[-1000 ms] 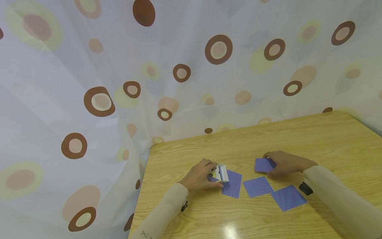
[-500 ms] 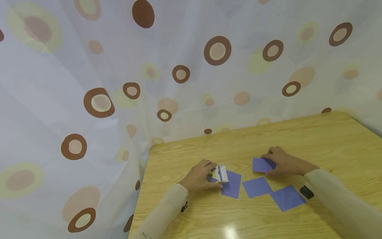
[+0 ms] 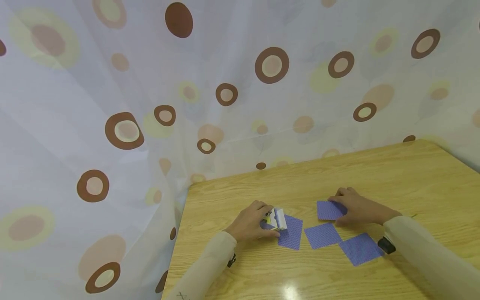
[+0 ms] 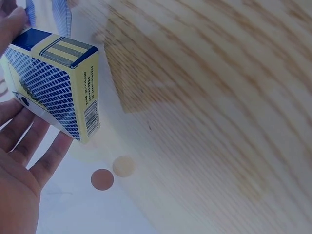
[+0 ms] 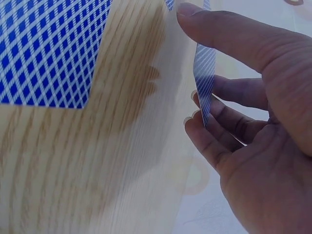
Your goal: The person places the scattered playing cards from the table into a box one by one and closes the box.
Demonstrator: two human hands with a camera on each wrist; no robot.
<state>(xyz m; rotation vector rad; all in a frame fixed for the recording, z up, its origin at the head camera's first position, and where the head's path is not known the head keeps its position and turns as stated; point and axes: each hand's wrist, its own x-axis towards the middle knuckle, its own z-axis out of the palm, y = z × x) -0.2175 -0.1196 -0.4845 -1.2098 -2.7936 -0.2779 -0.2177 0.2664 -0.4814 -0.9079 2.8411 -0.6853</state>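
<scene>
My left hand (image 3: 250, 221) grips a playing card box (image 4: 46, 80) between thumb and fingers. The box has a blue checked face, yellow edges and a barcode on one end; its flap end (image 3: 280, 219) faces right in the head view. Under that end lies a blue-backed playing card (image 3: 292, 235) on the table. At the right, my right hand (image 3: 360, 207) pinches another playing card (image 3: 329, 210) by its side, thumb on the near edge and fingers behind. In the right wrist view the held card (image 5: 204, 73) appears nearly edge-on.
Two more blue-backed cards lie face down nearer to me, a middle card (image 3: 323, 236) and a right card (image 3: 361, 249), touching or nearly touching at a corner. The wooden table (image 3: 240, 271) meets a dotted white curtain (image 3: 240, 116) at its back and left.
My right hand, still holding its card, has shifted slightly, and the card sits a little further left. My left hand and the box stay put.
</scene>
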